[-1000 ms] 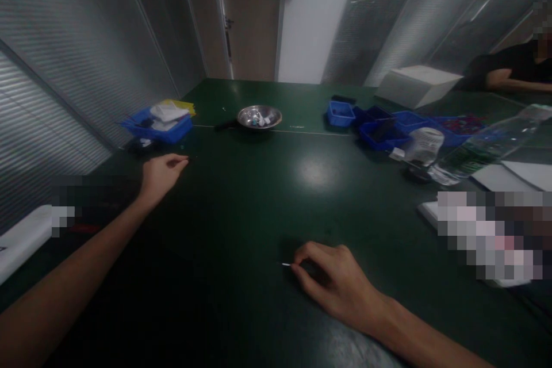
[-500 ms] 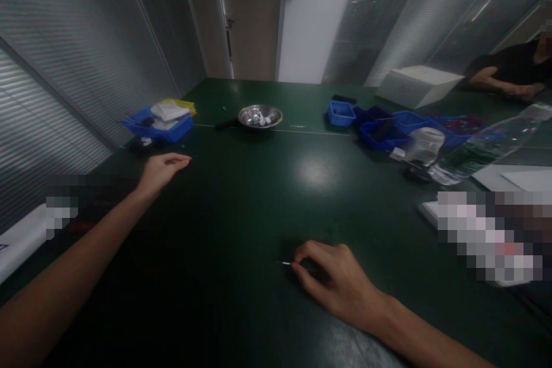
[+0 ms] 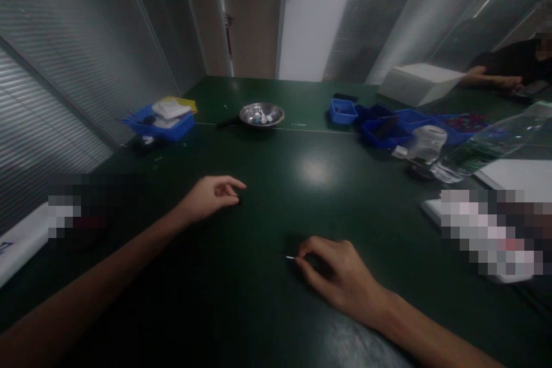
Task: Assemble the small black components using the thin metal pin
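My right hand (image 3: 340, 273) rests low over the dark green table (image 3: 259, 161), thumb and forefinger pinched together. From the pinch a short, thin, whitish stick-like piece (image 3: 290, 257) sticks out to the left; its kind is too small to tell. My left hand (image 3: 211, 196) is over the table further forward and to the left. Its thumb and forefinger are apart, and I make out nothing held between them. Just beyond the thumb tip there is a small dark spot, perhaps a shadow.
A round metal dish (image 3: 261, 115) with small white pieces stands ahead. At the left lies a blue basket (image 3: 172, 129) with white items. To the right are blue bins (image 3: 344, 112), a plastic bottle (image 3: 478, 149) and a white box (image 3: 418, 83). Another person sits at the far right.
My left hand has moved right and nearer to me from the area by the left basket, and its fingertips have parted. The right hand keeps its pinch almost in place.
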`<state>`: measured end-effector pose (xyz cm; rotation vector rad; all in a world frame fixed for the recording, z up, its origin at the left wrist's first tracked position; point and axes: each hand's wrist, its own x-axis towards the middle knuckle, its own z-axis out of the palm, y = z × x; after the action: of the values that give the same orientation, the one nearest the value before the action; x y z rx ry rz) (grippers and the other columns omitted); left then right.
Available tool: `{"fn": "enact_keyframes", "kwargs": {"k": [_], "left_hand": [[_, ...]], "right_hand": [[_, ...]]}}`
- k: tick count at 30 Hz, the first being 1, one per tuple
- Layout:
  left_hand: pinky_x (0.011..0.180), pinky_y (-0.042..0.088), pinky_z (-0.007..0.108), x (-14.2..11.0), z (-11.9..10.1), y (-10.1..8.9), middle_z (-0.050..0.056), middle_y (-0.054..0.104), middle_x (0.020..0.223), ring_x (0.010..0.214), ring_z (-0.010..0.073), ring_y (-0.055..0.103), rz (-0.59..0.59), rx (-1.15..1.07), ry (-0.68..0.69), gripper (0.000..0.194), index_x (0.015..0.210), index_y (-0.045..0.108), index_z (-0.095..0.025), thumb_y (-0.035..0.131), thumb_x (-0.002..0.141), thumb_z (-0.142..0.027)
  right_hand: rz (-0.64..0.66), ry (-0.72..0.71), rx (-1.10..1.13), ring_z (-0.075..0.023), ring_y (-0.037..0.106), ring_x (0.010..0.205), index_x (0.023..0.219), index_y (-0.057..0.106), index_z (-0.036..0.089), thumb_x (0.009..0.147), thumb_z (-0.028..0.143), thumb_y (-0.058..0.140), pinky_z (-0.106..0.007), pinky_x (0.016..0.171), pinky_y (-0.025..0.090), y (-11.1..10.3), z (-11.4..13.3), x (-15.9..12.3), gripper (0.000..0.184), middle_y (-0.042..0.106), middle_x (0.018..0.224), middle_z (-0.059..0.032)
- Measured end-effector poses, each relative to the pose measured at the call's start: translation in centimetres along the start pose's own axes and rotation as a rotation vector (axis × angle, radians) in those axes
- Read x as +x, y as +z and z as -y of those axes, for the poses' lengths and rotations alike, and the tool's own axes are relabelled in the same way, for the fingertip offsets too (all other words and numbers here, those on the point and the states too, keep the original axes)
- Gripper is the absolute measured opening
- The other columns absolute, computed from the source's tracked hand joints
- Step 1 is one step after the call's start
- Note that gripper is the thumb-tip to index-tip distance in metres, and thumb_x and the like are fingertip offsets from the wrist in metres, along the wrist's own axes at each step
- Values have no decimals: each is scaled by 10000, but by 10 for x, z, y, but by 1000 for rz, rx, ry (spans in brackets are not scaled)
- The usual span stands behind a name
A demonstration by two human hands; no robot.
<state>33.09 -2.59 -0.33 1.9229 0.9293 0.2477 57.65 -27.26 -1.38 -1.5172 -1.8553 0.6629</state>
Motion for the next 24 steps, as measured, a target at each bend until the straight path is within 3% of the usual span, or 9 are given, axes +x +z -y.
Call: {"fn": "enact_keyframes", "kwargs": {"k": [3, 6, 8, 11, 24], "left_hand": [[727, 483, 297, -27, -28, 58, 21, 714, 962, 823, 173, 637, 130, 15, 218, 417, 1321, 672, -276, 710, 905, -286], [895, 497, 337, -46, -36, 87, 51, 687, 1105, 1007, 192, 629, 216, 63, 441, 468, 1441, 572, -283, 644, 980, -260], [960, 489, 357, -50, -34, 90, 65, 667, 1150, 1078, 201, 610, 236, 96, 511, 505, 1491, 512, -276, 624, 999, -253], [971, 498, 352, -48, -29, 85, 62, 647, 1176, 1076, 192, 607, 237, 101, 511, 577, 1527, 453, -282, 641, 985, -223], [982, 490, 382, -48, -31, 85, 77, 636, 1172, 1083, 219, 591, 238, 144, 545, 603, 1535, 431, -264, 612, 967, -175]], "right_hand": [[-43, 14, -23, -106, 602, 632, 982, 638, 212, 1016, 282, 574, -237, 586, 404, 2, 0, 0, 100, 680, 821, 8], [-43, 13, -35, -105, 596, 623, 980, 638, 212, 1015, 281, 575, -236, 580, 401, 3, 1, 0, 100, 685, 814, 9], [-27, 14, -38, -103, 588, 608, 980, 640, 213, 1012, 279, 576, -234, 568, 398, 3, 2, 0, 98, 686, 810, 9], [-15, 22, -50, -106, 596, 613, 985, 645, 213, 1006, 269, 575, -236, 573, 406, 2, 2, 1, 93, 691, 819, 5], [24, 56, -101, -122, 597, 629, 951, 640, 217, 991, 251, 564, -248, 590, 421, -1, 2, 2, 92, 673, 808, 0]]}}
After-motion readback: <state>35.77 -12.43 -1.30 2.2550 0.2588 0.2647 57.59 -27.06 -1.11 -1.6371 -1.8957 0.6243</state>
